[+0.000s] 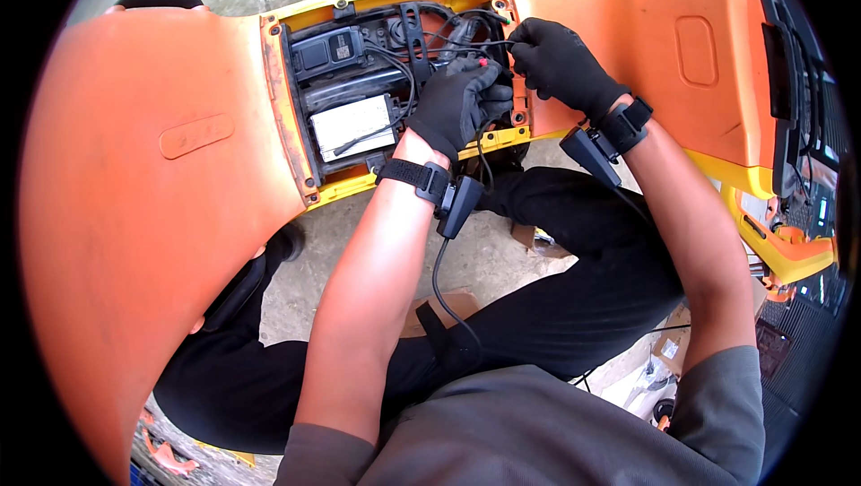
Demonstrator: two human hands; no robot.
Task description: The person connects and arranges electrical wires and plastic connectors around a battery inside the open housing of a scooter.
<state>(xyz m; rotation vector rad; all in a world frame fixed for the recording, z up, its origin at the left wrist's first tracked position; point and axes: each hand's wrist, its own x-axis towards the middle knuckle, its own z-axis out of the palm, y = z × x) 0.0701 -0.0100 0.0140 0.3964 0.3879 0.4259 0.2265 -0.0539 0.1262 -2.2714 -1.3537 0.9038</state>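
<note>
Both of my hands wear black gloves and work over the open compartment of an orange vehicle body with a yellow frame (359, 188). Near the compartment's right end, my right hand (565, 65) pinches a thin black cable (489, 43) that runs left into the wiring. My left hand (456, 105) is closed just left of it, over the compartment, with a small red piece (483, 62) showing at its fingertips. What those fingers hold is mostly hidden. Left of that hand lie a silver box (352, 127) and a black module (328, 53) with a label.
A perforated black bracket (414, 42) crosses the compartment among several cables. Orange panels flank it at left (161, 73) and right (619, 38). My legs (556, 298) sit below the yellow edge. Cardboard (444, 311) lies on the concrete floor (309, 284). Wrist straps carry small black devices.
</note>
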